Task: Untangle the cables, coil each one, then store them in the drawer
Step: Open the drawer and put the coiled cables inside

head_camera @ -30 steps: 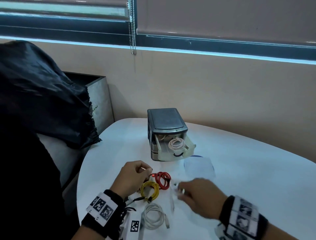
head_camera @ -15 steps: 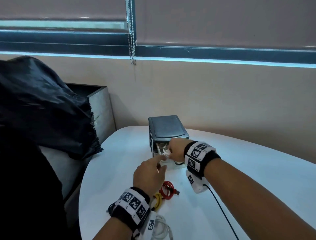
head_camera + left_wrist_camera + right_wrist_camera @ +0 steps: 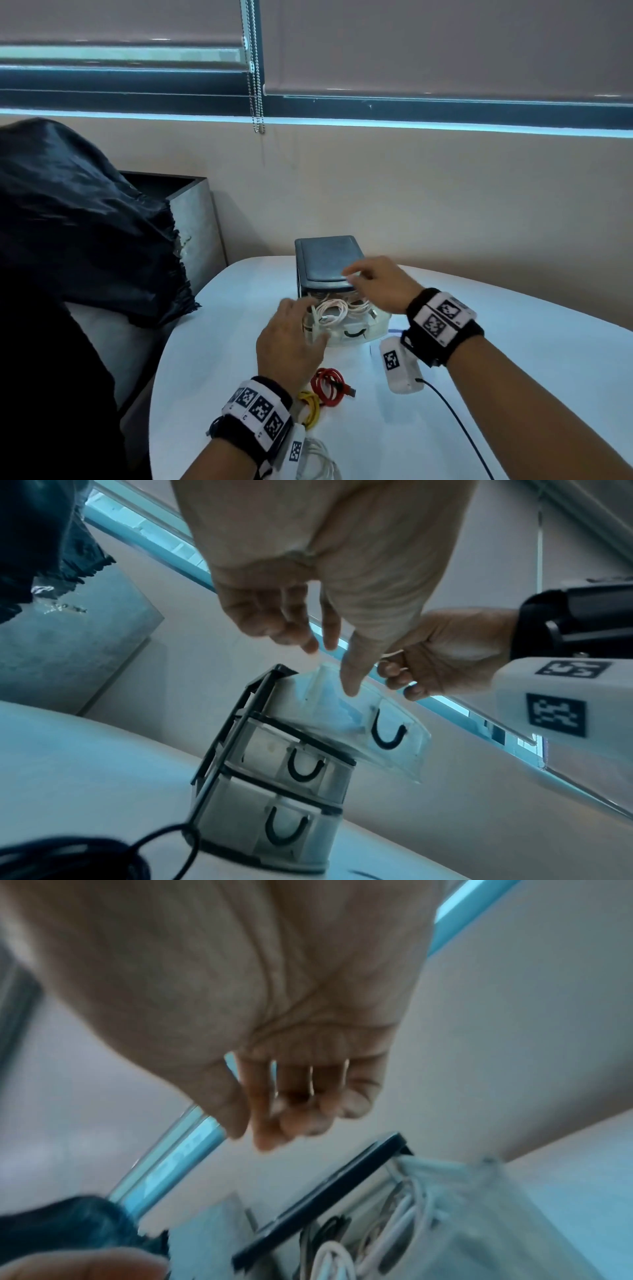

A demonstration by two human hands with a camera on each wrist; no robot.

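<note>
A small black drawer unit (image 3: 327,260) stands on the white table (image 3: 513,359). Its clear top drawer (image 3: 349,334) is pulled out and holds coiled white cables (image 3: 330,310). My left hand (image 3: 313,320) is at the drawer's front left corner, its straight fingers (image 3: 349,680) touching the drawer (image 3: 387,731). My right hand (image 3: 352,277) hovers over the drawer's back, its fingers (image 3: 291,1123) loosely curled and empty. A red coil (image 3: 329,382), a yellow coil (image 3: 308,407) and a white coil (image 3: 318,459) lie on the table near my left wrist.
A black plastic bag (image 3: 78,233) covers a grey bin (image 3: 191,222) left of the table. The two lower drawers (image 3: 294,767) are closed. A thin black wire (image 3: 459,425) trails from my right wrist camera across the table. The wall lies close behind the unit.
My right hand carried a white cable from the table front into the drawer, then lifted out empty. My left hand left the coils and moved up to the drawer's corner.
</note>
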